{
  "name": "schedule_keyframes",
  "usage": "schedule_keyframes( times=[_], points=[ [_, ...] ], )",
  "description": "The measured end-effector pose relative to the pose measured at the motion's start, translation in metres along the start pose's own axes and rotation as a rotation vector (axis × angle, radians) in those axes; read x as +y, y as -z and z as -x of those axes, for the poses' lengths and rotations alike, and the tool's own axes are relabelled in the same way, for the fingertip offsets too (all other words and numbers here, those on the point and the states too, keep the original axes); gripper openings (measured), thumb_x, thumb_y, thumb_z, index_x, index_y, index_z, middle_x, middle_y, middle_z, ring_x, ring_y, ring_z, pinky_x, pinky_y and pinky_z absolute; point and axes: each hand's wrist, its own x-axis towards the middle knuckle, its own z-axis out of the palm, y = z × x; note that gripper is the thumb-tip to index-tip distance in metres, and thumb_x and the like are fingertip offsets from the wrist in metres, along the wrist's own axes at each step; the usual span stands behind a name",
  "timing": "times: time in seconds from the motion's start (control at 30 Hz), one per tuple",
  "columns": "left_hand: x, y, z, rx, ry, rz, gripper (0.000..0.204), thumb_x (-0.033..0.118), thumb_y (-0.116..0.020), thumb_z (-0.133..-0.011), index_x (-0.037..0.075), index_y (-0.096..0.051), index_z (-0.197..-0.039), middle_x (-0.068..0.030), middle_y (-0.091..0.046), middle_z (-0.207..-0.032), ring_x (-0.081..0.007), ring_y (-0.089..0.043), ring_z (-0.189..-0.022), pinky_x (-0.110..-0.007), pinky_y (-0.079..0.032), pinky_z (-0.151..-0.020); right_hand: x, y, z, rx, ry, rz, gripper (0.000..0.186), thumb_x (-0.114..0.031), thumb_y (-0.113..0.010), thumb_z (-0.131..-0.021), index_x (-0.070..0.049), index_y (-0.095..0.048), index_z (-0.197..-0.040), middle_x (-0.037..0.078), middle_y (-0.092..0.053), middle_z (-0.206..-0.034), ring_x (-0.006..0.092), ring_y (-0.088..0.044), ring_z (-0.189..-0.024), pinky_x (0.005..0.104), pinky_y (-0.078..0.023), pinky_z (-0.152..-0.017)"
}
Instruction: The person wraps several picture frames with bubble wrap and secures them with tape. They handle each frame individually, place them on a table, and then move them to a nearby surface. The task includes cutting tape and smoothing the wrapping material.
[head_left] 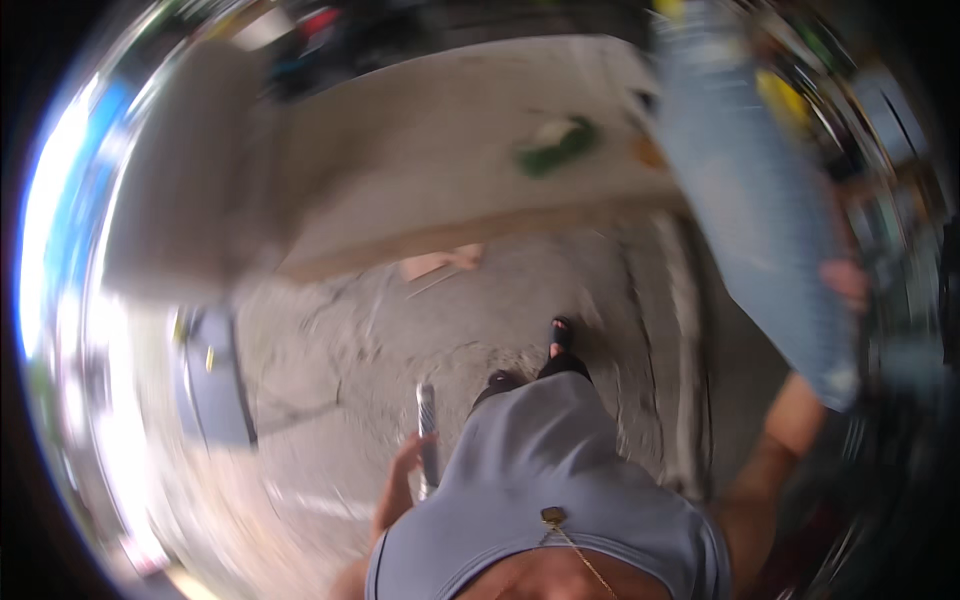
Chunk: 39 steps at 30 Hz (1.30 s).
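Note:
My left hand (pixel 408 458), low beside my body, has its fingers round a slim silvery-white tube-shaped thing (pixel 427 430) held upright; its exact kind does not show. On the right my arm is raised, and my right hand (pixel 848 283) grips the outer edge of a large piece of light blue denim (pixel 755 190). The denim hangs long and slanting past the right end of a pale table (pixel 420 120), hiding part of it. Motion smears much of the picture, and the right fingers show only in part.
A blurred green and white object (pixel 557 147) lies on the table. At left stand a tall beige-grey shape (pixel 195 170) and a dark grey panel (pixel 218 380). A pinkish scrap (pixel 440 262) is on the cracked concrete floor (pixel 330 350). Blurred clutter lines the right.

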Motion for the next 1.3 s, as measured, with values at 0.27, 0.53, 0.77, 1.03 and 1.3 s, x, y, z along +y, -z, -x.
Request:
schedule_keyframes(
  times=[0.27, 0.53, 0.77, 1.03, 1.3],
  points=[
    [0.071, -0.12, -0.025, -0.073, 0.03, -0.566, 0.052, 0.038, -0.068, -0.069, 0.01, -0.049, -0.108, -0.0068, -0.051, -0.098, -0.0194, -0.05, -0.091, -0.039, -0.043, -0.068, 0.196, 0.109, 0.18, 0.038, -0.605, 0.133, 0.083, -0.03, -0.073, -0.057, -0.006, -0.039, -0.128, 0.01, -0.053, -0.09, 0.0184, -0.054, -0.08, 0.0275, -0.042, -0.073],
    [0.155, -0.301, -0.066, 0.016, -0.071, -0.876, 0.054, 0.032, -0.067, -0.07, 0.009, -0.047, -0.115, -0.0087, -0.049, -0.103, -0.0188, -0.049, -0.091, -0.036, -0.044, -0.067, 0.381, 0.18, 0.405, 0.709, -1.173, -0.212, 0.087, -0.031, -0.075, -0.062, 0.003, -0.033, -0.131, 0.017, -0.057, -0.102, 0.022, -0.057, -0.088, 0.0312, -0.044, -0.077],
    [0.244, -0.538, -0.125, -0.063, -0.187, -1.101, 0.073, 0.02, -0.071, -0.065, 0.008, -0.035, -0.127, -0.0091, -0.047, -0.094, -0.0173, -0.051, -0.083, -0.029, -0.045, -0.06, 0.434, 0.263, 0.51, 0.998, -1.344, -0.318, 0.082, -0.032, -0.079, -0.058, 0.001, -0.044, -0.124, 0.016, -0.058, -0.104, 0.027, -0.058, -0.091, 0.0369, -0.046, -0.076],
    [0.335, -0.887, -0.094, -0.439, -0.084, -1.298, 0.062, 0.013, -0.075, -0.055, 0.008, -0.046, -0.11, -0.0019, -0.051, -0.075, -0.0134, -0.046, -0.052, -0.031, -0.039, -0.045, 0.452, 0.356, 0.539, 1.11, -1.702, -0.2, 0.094, -0.031, -0.084, -0.048, 0.01, -0.041, -0.121, 0.023, -0.053, -0.111, 0.0283, -0.054, -0.099, 0.0352, -0.044, -0.083],
    [0.38, -1.237, -0.141, -0.617, 0.154, -1.626, 0.05, 0.021, -0.072, -0.065, 0.007, -0.054, -0.109, -0.0061, -0.06, -0.091, -0.0186, -0.057, -0.079, -0.034, -0.044, -0.069, 0.462, 0.516, 0.462, 1.404, -1.591, -0.693, 0.079, -0.027, -0.081, -0.054, 0.004, -0.048, -0.118, 0.018, -0.058, -0.104, 0.0263, -0.057, -0.093, 0.0357, -0.045, -0.079]
  ],
)
